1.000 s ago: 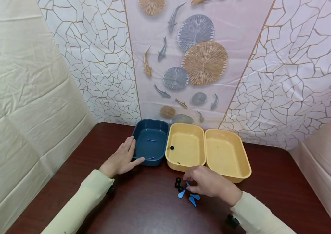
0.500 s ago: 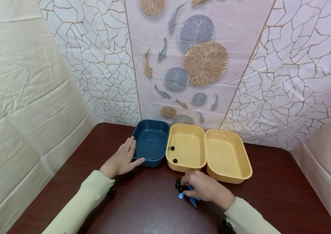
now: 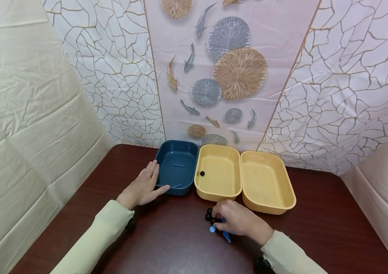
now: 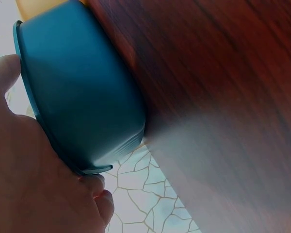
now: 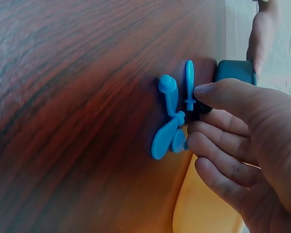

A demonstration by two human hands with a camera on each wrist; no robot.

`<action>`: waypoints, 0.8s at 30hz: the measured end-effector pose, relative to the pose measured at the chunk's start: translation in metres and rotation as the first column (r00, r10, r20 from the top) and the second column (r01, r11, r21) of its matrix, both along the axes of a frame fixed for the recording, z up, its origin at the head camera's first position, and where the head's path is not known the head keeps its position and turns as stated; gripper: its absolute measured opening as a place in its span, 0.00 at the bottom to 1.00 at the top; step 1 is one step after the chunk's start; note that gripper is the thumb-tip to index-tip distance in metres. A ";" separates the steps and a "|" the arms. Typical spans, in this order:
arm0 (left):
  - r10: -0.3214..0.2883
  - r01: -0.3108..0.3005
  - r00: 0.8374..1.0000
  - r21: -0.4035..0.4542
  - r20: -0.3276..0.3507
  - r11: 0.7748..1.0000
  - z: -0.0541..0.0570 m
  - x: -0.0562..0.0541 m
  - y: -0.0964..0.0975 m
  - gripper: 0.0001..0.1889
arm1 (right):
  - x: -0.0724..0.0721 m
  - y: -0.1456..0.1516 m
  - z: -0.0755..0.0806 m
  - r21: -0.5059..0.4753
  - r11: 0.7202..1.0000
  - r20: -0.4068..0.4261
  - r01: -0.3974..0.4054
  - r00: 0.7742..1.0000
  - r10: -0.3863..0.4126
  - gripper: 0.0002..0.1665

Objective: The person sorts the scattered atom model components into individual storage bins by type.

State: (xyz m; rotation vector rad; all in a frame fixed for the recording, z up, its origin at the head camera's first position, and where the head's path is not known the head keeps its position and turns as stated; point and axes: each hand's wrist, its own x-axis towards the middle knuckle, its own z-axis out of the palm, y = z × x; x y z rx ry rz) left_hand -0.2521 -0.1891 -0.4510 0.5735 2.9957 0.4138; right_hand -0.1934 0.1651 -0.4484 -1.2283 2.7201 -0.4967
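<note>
My left hand [image 3: 141, 186] rests with straight fingers on the rim of a dark blue tray [image 3: 189, 186]; the left wrist view shows the thumb against the rim of this tray [image 4: 82, 82]. My right hand [image 3: 240, 219] is low over the table, its thumb and fingertips around a small black ball [image 5: 202, 108] that they partly hide. Other black balls [image 3: 209, 214] lie just left of the fingers. Several small light-blue paddle-shaped pieces [image 5: 165, 138] lie beside and under the right hand; one upright-looking piece [image 5: 189, 82] is close to the thumb.
Two yellow trays stand right of the blue one: a middle tray [image 3: 219, 163] with a black ball [image 3: 202, 173] in it, and a right tray [image 3: 265, 179]. Thin blue sticks [image 3: 178, 165] lie in the blue tray. A patterned cloth backs the dark wooden table [image 3: 180, 243].
My right hand has moved slightly left and down, to the black balls. A second ball in the middle yellow tray has rolled out of sight. My left hand stays still.
</note>
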 end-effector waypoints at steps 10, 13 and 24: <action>-0.002 0.002 1.000 -0.008 0.000 1.000 0.000 0.000 0.000 0.52 | 0.002 0.010 0.013 0.010 1.000 -0.027 -0.007 1.000 0.007 0.04; -0.004 0.004 1.000 -0.011 -0.004 1.000 -0.001 0.000 0.000 0.52 | 0.002 0.012 0.019 0.017 1.000 -0.048 -0.020 0.999 0.021 0.04; -0.004 0.004 1.000 -0.008 -0.004 1.000 0.000 0.000 0.000 0.52 | 0.000 0.018 0.045 0.060 0.998 -0.122 0.003 0.992 0.004 0.05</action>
